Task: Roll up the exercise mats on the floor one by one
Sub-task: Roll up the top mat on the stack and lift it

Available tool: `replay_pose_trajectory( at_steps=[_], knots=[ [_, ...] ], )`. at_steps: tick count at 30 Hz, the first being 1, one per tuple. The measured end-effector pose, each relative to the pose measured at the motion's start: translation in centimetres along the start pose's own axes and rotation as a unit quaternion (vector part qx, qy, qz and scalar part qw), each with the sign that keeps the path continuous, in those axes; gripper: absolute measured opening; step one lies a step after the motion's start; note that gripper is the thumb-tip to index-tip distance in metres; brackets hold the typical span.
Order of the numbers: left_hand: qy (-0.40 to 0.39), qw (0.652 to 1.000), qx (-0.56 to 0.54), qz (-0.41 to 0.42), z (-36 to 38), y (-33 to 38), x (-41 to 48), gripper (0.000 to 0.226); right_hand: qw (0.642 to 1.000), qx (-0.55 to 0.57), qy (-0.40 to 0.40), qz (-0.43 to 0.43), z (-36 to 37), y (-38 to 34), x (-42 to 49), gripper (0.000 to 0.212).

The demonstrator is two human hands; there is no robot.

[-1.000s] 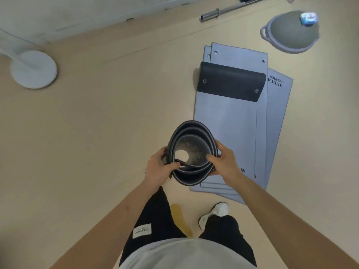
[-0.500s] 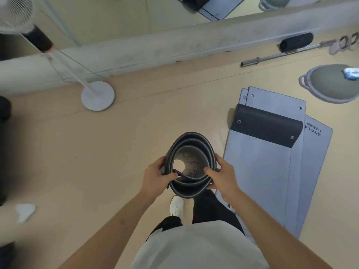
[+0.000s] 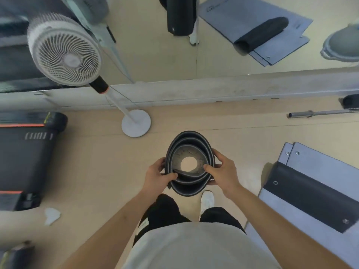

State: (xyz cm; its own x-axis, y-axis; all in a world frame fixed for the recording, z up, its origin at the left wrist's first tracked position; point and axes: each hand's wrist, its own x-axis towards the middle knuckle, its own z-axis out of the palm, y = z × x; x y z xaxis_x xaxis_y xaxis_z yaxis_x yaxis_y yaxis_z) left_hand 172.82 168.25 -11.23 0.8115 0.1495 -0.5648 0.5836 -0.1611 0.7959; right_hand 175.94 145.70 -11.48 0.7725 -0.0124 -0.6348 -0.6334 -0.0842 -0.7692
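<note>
A rolled dark mat [image 3: 189,148] stands on end in front of me, and I look down through its hollow core to the floor. My left hand [image 3: 159,176] grips its left side with the thumb hooked over the inner layers. My right hand [image 3: 223,172] grips the right side the same way. Flat grey mats [image 3: 318,166] lie stacked on the floor at the right, the top one with a dark end flap [image 3: 308,195] folded back over it.
A white standing fan [image 3: 66,57] with a round base [image 3: 136,123] stands ahead left, before a mirror wall [image 3: 233,55]. A treadmill [image 3: 25,158] fills the left edge. A barbell [image 3: 320,113] lies far right. My white shoe [image 3: 207,200] is under the roll.
The view has swung left and up: the flat mats slid to the right edge, and the fan, mirror and treadmill came into sight. Both hands keep the same grip on the roll.
</note>
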Motion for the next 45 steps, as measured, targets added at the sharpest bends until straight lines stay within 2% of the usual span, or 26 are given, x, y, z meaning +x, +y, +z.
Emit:
replay_pose_trajectory(
  at_steps=[5, 10, 17, 21, 28, 34, 39, 45],
  knots=[
    [0.037, 0.998, -0.054, -0.017, -2.5, 3.1, 7.4, 0.054, 0.999, -0.047, -0.011, -0.001, 3.0, -6.7, 7.7, 0.069],
    [0.026, 0.998, -0.053, -0.021, -7.0, 5.8, 17.0, 0.052, 0.997, -0.072, -0.007, 0.015, 8.1, -12.0, 15.7, 0.063],
    [-0.015, 0.998, -0.039, -0.05, -14.9, 9.8, 30.0, 0.058, 0.997, -0.041, 0.029, 0.052, 16.9, -19.1, 24.6, 0.059],
    [-0.022, 0.998, -0.016, -0.061, -17.7, 12.3, 36.8, 0.057, 0.996, -0.013, 0.043, 0.078, 20.4, -21.8, 30.5, 0.07],
    [-0.009, 0.996, 0.017, -0.087, -19.5, 13.5, 48.4, 0.061, 0.992, -0.012, 0.05, 0.112, 24.4, -23.6, 42.7, 0.075],
    [0.032, 0.992, 0.087, -0.083, -19.2, 11.9, 57.4, 0.051, 0.99, -0.007, 0.057, 0.126, 26.9, -22.7, 52.3, 0.071],
    [0.075, 0.986, 0.135, -0.06, -19.6, 12.3, 62.8, 0.04, 0.99, 0.007, 0.054, 0.13, 29.0, -22.5, 58.0, 0.065],
    [0.108, 0.981, 0.145, -0.067, -20.5, 11.6, 68.7, 0.04, 0.99, -0.013, 0.048, 0.135, 31.0, -21.3, 63.6, 0.057]
  ],
)
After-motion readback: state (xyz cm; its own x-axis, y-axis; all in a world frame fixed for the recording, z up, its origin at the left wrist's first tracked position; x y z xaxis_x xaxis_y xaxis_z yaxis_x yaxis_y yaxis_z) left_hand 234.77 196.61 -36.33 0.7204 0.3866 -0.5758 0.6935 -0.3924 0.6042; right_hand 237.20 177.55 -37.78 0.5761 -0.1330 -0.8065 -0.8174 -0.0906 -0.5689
